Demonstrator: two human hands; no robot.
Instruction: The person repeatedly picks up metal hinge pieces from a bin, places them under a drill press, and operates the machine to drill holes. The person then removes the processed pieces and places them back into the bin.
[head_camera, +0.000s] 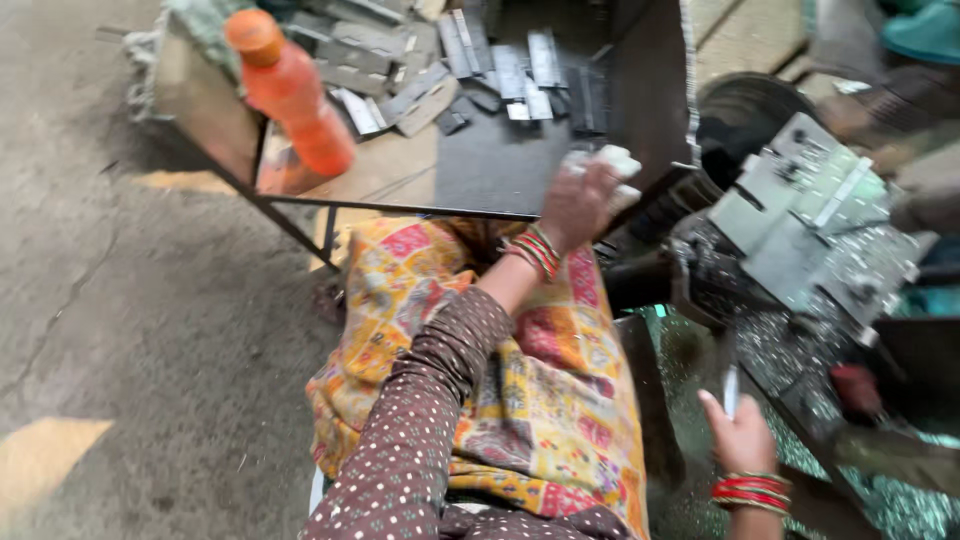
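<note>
1. Two bare hands in view, both the wearer's own, each wrist ringed with a stack of red and gold bangles.
2. Left hand raised over the near edge of the desk, fingers clenched around one pale, whitish lump (blurred, kind not clear).
3. Right hand low at the lower right, fingers pinched on one thin white stick-like piece pointing upward; shape otherwise too smeared to tell.
4. One orange plastic bottle with an orange cap, standing tilted in the view at the left end of the desk, well apart from both hands.
5. A loose heap of flat grey metal strips across the far part of the desk; exact count not possible, well over a dozen, overlapping one another.
6. One grey metal machine to the right of the desk, with blocky plates on top and shiny metal swarf scattered around its base (heavily blurred).
7. One yellow patterned cloth with red and orange patches over the lap, between the two hands.
8. One brown dotted sleeve on the left arm, running from the bottom edge up toward the bangles.
9. Grey concrete floor at the left.
</note>
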